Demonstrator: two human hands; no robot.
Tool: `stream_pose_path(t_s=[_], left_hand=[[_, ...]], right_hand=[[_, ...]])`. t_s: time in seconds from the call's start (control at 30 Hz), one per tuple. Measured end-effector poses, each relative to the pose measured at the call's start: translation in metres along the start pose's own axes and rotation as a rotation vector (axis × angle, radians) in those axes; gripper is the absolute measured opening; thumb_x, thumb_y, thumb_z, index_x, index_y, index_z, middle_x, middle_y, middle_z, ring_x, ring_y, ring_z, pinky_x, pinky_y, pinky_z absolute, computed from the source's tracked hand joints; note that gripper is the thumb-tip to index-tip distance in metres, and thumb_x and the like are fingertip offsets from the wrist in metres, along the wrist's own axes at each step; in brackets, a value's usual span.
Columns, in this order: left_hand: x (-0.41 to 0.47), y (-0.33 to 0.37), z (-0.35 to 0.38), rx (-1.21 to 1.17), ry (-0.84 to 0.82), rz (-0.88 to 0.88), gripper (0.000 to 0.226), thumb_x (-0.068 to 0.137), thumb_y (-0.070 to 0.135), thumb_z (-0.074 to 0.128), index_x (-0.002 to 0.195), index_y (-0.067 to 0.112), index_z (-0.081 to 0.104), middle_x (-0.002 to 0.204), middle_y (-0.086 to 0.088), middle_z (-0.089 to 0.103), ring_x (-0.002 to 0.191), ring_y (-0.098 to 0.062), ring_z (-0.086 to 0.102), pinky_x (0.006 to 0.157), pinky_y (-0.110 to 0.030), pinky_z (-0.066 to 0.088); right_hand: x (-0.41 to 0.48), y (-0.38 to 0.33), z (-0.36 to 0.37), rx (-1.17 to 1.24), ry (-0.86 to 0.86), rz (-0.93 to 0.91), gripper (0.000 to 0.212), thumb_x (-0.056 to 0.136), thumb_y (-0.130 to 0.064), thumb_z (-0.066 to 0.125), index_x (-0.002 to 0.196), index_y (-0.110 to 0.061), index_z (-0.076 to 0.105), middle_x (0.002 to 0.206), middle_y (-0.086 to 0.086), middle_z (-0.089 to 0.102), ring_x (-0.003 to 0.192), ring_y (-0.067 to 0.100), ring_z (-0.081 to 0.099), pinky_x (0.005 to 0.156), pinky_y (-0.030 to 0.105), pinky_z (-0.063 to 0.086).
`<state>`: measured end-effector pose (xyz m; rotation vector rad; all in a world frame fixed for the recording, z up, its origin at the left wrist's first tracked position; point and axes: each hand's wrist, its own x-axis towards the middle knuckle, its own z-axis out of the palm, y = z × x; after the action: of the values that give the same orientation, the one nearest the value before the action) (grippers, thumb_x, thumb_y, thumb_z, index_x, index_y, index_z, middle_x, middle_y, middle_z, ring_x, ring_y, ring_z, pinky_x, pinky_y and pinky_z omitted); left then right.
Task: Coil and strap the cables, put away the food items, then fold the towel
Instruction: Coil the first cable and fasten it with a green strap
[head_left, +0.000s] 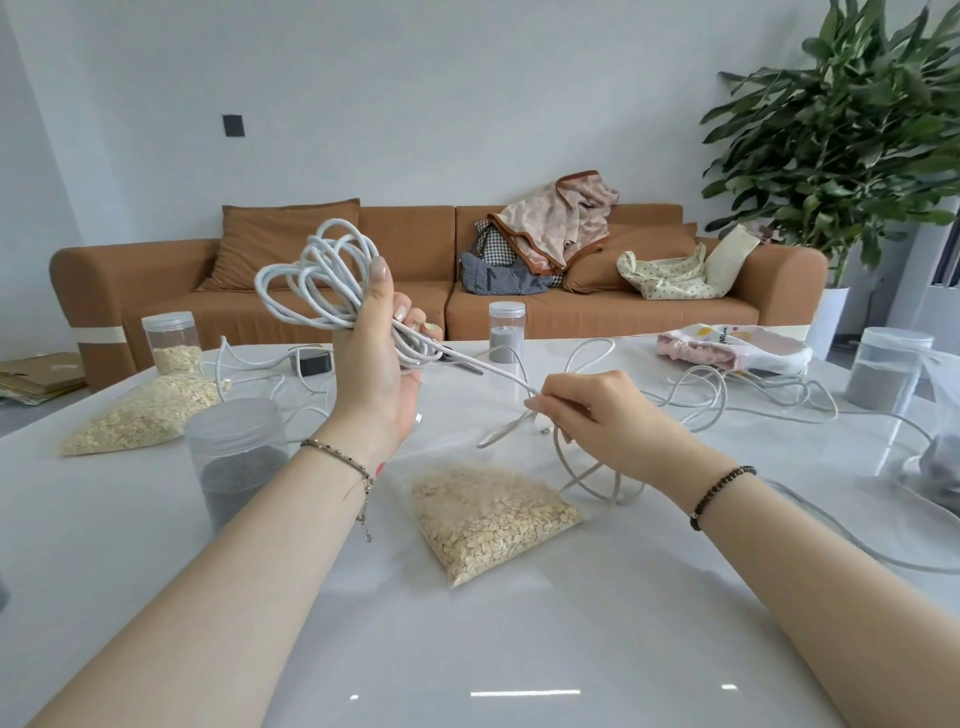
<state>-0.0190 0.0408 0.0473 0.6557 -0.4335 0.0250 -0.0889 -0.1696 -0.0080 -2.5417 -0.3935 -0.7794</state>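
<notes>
step: coiling white cable (322, 280) | left hand (376, 364) gripping loops | right hand (592, 415) pinching loose strand | advice: feeding even loops, keeping tension, avoiding oat bag (488, 519)

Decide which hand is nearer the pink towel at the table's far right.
Right. The right hand pinches the cable in front and left of the towel; the left hand, gripping the coil, is farther left.

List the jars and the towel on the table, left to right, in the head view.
Jar of oats → jar of dark grains → small grey-filled jar → pink towel → large grey-filled jar.
</notes>
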Motion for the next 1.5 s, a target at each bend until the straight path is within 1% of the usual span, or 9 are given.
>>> stream_pose_path(t_s=[0.13,0.23,0.37,0.5,0.67,0.9,1.07,1.3,1.5], left_hand=[[0.006,0.009,-0.005,-0.147,0.002,-0.052,0.040,0.100,0.040,0.059,0.067,0.022,0.043,0.062,0.007,0.034,0.055,-0.008,0.033,0.057,-0.020,0.038],[0.003,0.006,-0.004,-0.164,-0.032,-0.109,0.040,0.099,0.039,0.059,0.066,0.022,0.043,0.062,0.008,0.035,0.055,-0.007,0.034,0.057,-0.019,0.038],[-0.003,-0.005,-0.003,-0.016,-0.176,-0.222,0.032,0.095,0.031,0.064,0.067,0.023,0.049,0.059,0.008,0.036,0.052,-0.006,0.037,0.053,-0.019,0.040],[-0.011,-0.025,-0.008,0.296,-0.168,-0.224,0.031,0.096,0.017,0.066,0.067,0.023,0.057,0.056,0.005,0.036,0.048,-0.008,0.040,0.053,-0.023,0.040],[-0.018,-0.028,-0.006,0.379,-0.197,-0.232,0.034,0.096,0.024,0.067,0.067,0.021,0.050,0.056,0.005,0.039,0.051,-0.009,0.045,0.067,-0.031,0.039],[-0.012,-0.026,-0.007,0.246,-0.131,-0.231,0.035,0.100,0.024,0.060,0.067,0.020,0.049,0.059,0.004,0.042,0.056,-0.009,0.046,0.067,-0.029,0.041],[-0.011,-0.027,-0.009,0.150,-0.068,-0.283,0.042,0.102,0.028,0.055,0.062,0.021,0.049,0.060,0.004,0.040,0.053,-0.009,0.045,0.063,-0.025,0.042],[-0.014,-0.029,-0.009,0.139,-0.050,-0.373,0.031,0.103,0.022,0.052,0.073,0.017,0.048,0.060,0.004,0.039,0.048,-0.010,0.045,0.067,-0.027,0.040],[-0.013,-0.032,-0.009,0.167,-0.029,-0.386,0.032,0.098,0.035,0.062,0.071,0.021,0.051,0.058,0.005,0.032,0.051,-0.007,0.035,0.056,-0.020,0.041]], right_hand=[[-0.002,0.028,-0.008,-0.159,-0.137,0.182,0.046,0.097,-0.047,0.057,0.067,-0.013,0.053,0.066,0.003,0.056,0.063,0.020,0.051,0.066,0.043,0.047],[-0.002,0.037,-0.008,-0.287,-0.222,0.198,0.036,0.099,-0.047,0.052,0.083,-0.020,0.069,0.084,-0.006,0.060,0.089,0.018,0.055,0.083,0.039,0.046],[0.000,0.028,-0.007,-0.469,-0.090,0.049,0.071,0.088,-0.080,0.024,0.114,-0.032,0.070,0.113,-0.011,0.062,0.115,0.016,0.047,0.098,0.030,0.031],[0.003,0.002,-0.007,-0.339,0.166,-0.129,0.059,0.094,-0.070,0.038,0.112,-0.023,0.068,0.108,-0.008,0.064,0.105,0.014,0.053,0.093,0.032,0.040],[0.000,-0.019,0.010,0.094,-0.008,-0.033,0.043,0.095,-0.055,0.054,0.117,-0.020,0.068,0.112,-0.009,0.063,0.096,0.006,0.066,0.086,0.022,0.053],[0.000,-0.025,0.010,0.277,-0.019,0.137,0.017,0.099,-0.027,0.060,0.085,-0.022,0.067,0.062,-0.018,0.065,0.048,0.007,0.054,0.056,0.023,0.045],[0.000,-0.022,0.012,0.083,0.150,0.027,0.032,0.097,-0.055,0.052,0.099,-0.030,0.072,0.068,-0.013,0.061,0.065,0.010,0.055,0.065,0.035,0.047],[-0.002,-0.034,0.012,-0.255,0.263,-0.246,0.033,0.101,-0.048,0.044,0.099,-0.031,0.073,0.074,-0.015,0.058,0.062,0.009,0.049,0.052,0.007,0.024],[-0.002,-0.031,0.012,-0.303,0.248,-0.250,0.038,0.102,-0.050,0.042,0.093,-0.032,0.073,0.073,-0.011,0.061,0.057,0.011,0.053,0.044,0.026,0.035]])
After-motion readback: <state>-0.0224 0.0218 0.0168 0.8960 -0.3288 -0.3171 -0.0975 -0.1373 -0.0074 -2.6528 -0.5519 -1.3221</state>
